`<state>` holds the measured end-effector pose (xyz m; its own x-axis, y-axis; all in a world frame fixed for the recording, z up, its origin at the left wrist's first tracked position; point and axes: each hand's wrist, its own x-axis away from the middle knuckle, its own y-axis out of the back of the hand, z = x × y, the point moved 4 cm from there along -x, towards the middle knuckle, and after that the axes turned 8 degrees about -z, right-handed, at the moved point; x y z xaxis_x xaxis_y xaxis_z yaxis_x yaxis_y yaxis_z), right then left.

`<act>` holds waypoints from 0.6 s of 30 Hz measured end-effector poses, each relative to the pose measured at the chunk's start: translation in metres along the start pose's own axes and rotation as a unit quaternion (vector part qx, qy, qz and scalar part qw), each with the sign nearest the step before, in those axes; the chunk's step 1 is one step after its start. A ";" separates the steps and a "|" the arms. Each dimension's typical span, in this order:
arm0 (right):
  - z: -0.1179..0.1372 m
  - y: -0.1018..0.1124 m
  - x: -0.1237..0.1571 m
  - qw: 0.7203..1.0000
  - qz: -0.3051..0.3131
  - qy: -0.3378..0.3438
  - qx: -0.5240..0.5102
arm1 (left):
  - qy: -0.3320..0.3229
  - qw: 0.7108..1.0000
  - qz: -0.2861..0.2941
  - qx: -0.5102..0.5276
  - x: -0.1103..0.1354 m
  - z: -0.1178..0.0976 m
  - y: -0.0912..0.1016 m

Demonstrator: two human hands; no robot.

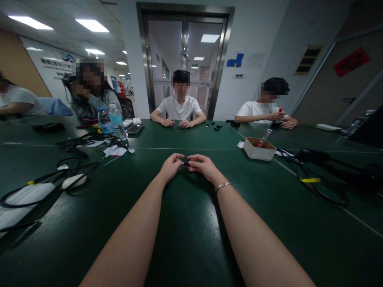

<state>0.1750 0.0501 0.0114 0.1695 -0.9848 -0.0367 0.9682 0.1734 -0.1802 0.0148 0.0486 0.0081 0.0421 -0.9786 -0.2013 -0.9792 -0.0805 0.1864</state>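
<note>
Both my hands meet over the middle of the dark green table [185, 207], arms stretched forward. Between them is a small black piece [186, 162] with a lighter, shiny end towards the left; its exact kind is too small to make out. My left hand [172, 167] pinches it at the left end with thumb and fingers. At the right end, the fingers of my right hand [205, 167] are closed on the same piece. A silver bracelet circles my right wrist.
An open cardboard box [259, 152] with a clear-and-red tube stands at right. Black cables [323, 191] lie beyond it. Water bottles [117, 123], papers, a white mouse [74, 181] and more cables are at left. Several people sit around; small black pieces [218, 128] lie across the table.
</note>
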 end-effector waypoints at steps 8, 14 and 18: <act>0.002 -0.001 0.001 1.000 0.013 0.004 -0.004 | 0.040 0.999 -0.005 0.016 0.003 -0.002 -0.002; 0.002 -0.002 0.002 1.000 0.022 0.000 -0.001 | 0.017 1.000 -0.012 -0.020 -0.002 0.007 -0.001; 0.001 -0.002 0.001 1.000 0.019 0.002 -0.009 | 0.005 1.000 -0.009 -0.027 0.000 0.004 -0.001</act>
<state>0.1737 0.0484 0.0131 0.2051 -0.9776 -0.0469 0.9578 0.2103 -0.1959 0.0153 0.0492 0.0044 0.0619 -0.9789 -0.1946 -0.9661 -0.1077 0.2347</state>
